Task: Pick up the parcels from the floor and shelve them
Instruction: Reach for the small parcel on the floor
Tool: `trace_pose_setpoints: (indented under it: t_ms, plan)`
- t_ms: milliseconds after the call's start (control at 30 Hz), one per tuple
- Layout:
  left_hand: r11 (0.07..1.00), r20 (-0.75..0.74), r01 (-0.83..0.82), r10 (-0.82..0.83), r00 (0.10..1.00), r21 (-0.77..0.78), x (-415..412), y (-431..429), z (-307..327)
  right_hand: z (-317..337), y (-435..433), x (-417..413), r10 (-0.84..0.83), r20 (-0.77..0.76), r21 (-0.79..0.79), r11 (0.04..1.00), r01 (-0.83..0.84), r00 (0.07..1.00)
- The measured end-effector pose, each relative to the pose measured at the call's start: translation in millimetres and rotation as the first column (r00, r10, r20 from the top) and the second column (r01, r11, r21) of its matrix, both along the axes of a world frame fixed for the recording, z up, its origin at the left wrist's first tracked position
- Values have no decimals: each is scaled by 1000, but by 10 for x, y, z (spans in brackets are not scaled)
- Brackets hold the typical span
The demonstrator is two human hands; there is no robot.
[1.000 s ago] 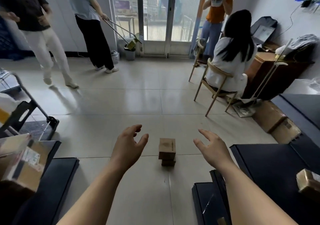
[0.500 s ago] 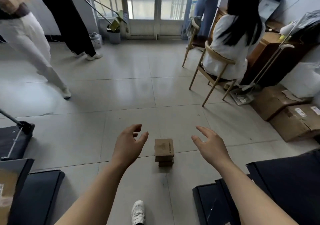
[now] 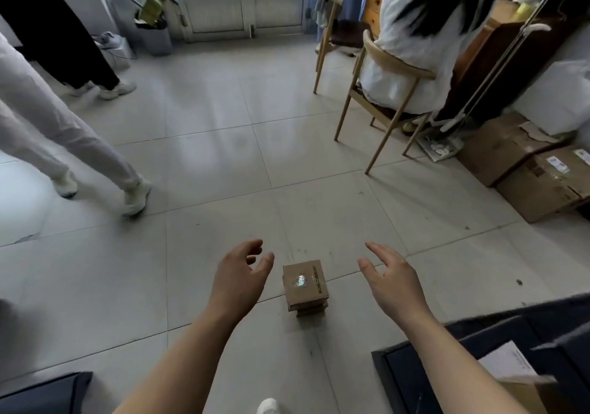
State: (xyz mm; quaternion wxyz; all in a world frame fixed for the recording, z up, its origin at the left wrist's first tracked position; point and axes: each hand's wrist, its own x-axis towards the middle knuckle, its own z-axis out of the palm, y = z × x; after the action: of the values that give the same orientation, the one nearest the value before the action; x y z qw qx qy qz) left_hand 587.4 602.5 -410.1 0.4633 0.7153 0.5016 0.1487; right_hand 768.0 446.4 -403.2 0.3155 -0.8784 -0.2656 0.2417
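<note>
Small stacked parcels (image 3: 306, 287) on floor (image 3: 223, 158), not yet grasped. Left hand (image 3: 238, 278), right hand (image 3: 391, 281) spread, empty, flanking stack. Shelving all left.

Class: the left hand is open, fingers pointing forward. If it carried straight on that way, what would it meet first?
Probably only the bare floor tiles; the left hand points past the small parcel stack, which sits to its right. Depth is unclear.

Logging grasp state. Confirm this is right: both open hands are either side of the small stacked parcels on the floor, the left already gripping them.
Not quite. In the head view the left hand is open and clear of the parcels, as is the right hand.
</note>
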Motion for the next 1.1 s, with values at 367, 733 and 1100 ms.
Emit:
trace_pose_setpoints:
  t_ms: [367, 733, 1100]
  plan:
    - [990, -65, -21, 12, 998, -140, 565, 359, -1918, -1943, 533, 497, -13, -62, -82, 997, 8, 998]
    - [964, -164, -63, 20, 986, -259, 1004, 318, -4081, -4166, 623, 799, -24, -158, -177, 984, -5, 987]
    - [951, -194, -56, -4, 981, -306, 1274, 321, -5264, -5383, 821, 932, 16, -269, -124, 991, -52, 963]
